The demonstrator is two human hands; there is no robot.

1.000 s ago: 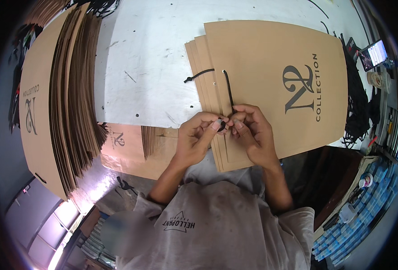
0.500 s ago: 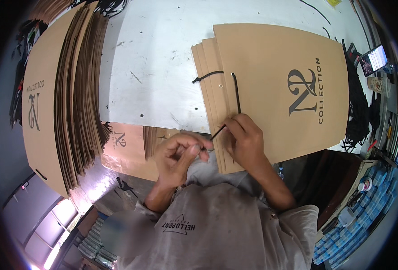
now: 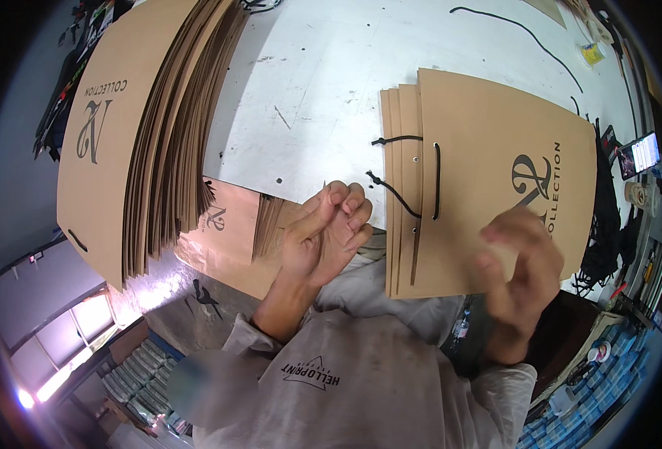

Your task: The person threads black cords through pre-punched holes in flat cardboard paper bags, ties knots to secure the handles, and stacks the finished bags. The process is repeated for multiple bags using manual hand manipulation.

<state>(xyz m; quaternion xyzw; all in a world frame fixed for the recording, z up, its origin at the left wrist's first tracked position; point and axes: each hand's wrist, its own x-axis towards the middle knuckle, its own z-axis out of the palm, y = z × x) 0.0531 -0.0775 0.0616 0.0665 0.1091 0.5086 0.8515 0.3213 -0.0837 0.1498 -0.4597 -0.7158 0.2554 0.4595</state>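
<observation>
On the table's right side lies a small stack of brown paper bags. A black cord handle threads through two eyelets of the top bag, and both its knotted ends lie past the bag's left edge. My left hand is raised left of the stack, near the lower knot. Its fingers are loosely curled, palm showing, with nothing visible in them. Over the lower right of the top bag, my right hand is smeared by motion. Thumb and fingers are apart there, and no held thing shows.
A thick row of brown paper bags stands at the left. More bags lie below the table edge. Loose black cord crosses the far right of the white table. A black cord bundle and phone sit rightward.
My hands have let go of the cord and moved apart, the right one swinging rightward over the bag. The knotted cord end now lies free. The whole view has shifted.
</observation>
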